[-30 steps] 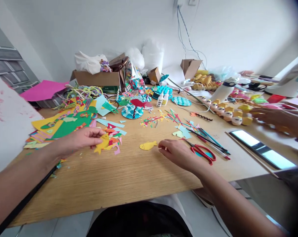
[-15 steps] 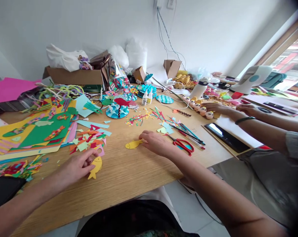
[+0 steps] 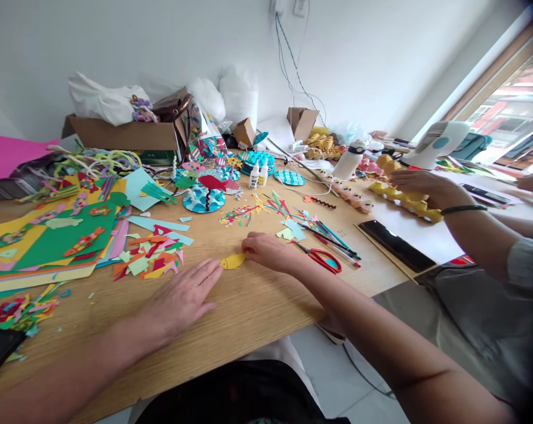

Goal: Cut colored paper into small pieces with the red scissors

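Note:
A yellow paper fish (image 3: 231,261) with a drawn face lies on the wooden table (image 3: 248,312) in front of me. My right hand (image 3: 270,252) has its fingers closed at the fish's tail end, which they cover. My left hand (image 3: 182,300) rests palm down with fingers stretched out, their tips by the fish's head; whether they touch it I cannot tell. The second yellow fish is out of sight, and whatever lies under my left palm is hidden. Red-handled scissors (image 3: 323,260) lie to the right of my right hand.
Coloured paper scraps (image 3: 154,256) and stacked sheets (image 3: 72,244) spread over the left side. Glue bottles (image 3: 258,175) stand behind, near a blue disc with a red fish (image 3: 204,198). Pens (image 3: 337,241) lie right. A co-worker's hand (image 3: 425,187) is over a yellow egg-carton strip (image 3: 403,200).
My left hand has moved right and flattened on the table beside the fish; the second yellow fish it held no longer shows. My right hand stays at the tail. The co-worker's arms have shifted.

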A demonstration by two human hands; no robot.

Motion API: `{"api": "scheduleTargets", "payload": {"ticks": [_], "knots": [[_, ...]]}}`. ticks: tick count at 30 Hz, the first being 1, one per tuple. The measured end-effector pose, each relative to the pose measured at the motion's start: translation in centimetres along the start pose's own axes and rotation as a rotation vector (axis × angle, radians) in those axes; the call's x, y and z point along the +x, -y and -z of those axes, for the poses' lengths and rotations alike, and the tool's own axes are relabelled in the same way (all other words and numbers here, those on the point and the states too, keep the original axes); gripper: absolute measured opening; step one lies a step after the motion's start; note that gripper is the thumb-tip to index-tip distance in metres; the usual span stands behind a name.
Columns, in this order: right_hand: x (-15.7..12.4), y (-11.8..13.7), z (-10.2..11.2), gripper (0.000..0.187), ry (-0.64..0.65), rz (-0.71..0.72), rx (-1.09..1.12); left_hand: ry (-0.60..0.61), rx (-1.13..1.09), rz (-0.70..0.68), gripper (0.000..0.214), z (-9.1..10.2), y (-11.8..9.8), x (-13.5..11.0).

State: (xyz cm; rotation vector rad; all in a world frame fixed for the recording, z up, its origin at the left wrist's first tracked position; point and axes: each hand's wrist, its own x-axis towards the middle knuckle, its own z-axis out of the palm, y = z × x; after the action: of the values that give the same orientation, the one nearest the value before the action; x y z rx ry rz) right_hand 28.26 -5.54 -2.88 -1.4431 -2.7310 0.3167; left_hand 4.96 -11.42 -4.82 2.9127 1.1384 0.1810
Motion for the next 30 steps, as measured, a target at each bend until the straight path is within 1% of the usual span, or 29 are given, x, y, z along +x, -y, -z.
{"api": "scheduleTargets", "payload": {"ticks": [3,5,10,15,16,18,22,24,26,30], "knots": [[-0.2,0.2,0.2,0.017,-0.003,0.0,-0.001,0.067,-0.029,0.016,0.053,-0.6,-0.5,1.6],[-0.3,0.4,0.5,0.017,0.0,-0.004,0.007,0.08,-0.053,0.019,0.053,-0.9,-0.5,2.2],[-0.4,0.6,0.9,0.014,-0.007,-0.028,0.07,0.044,-0.083,0.019,0.046,-1.2,-0.6,2.4],[0.3,0.1,1.3,0.013,-0.098,-0.106,0.195,0.068,-0.091,0.052,0.046,-1.0,-0.7,2.2],[0.6,-0.2,1.4,0.013,-0.12,-0.131,0.229,0.048,-0.087,0.052,0.046,-1.1,-0.7,2.2],[1.1,-1.0,1.7,0.012,-0.167,-0.19,0.312,-0.032,-0.071,0.037,0.044,-1.4,-0.4,2.1],[2.4,-3.2,2.1,0.014,-0.26,-0.35,0.51,-0.215,-0.075,-0.089,0.028,-1.7,0.2,2.2],[3.1,-4.4,2.4,0.017,-0.305,-0.432,0.599,-0.279,-0.117,-0.141,0.026,-1.4,0.3,2.2],[3.9,-5.5,2.9,0.019,-0.353,-0.504,0.665,-0.332,-0.161,-0.163,0.024,-0.9,0.2,2.1],[6.1,-7.7,3.7,0.028,-0.438,-0.624,0.73,-0.424,-0.249,-0.192,0.019,-0.5,-0.3,1.9]]}}
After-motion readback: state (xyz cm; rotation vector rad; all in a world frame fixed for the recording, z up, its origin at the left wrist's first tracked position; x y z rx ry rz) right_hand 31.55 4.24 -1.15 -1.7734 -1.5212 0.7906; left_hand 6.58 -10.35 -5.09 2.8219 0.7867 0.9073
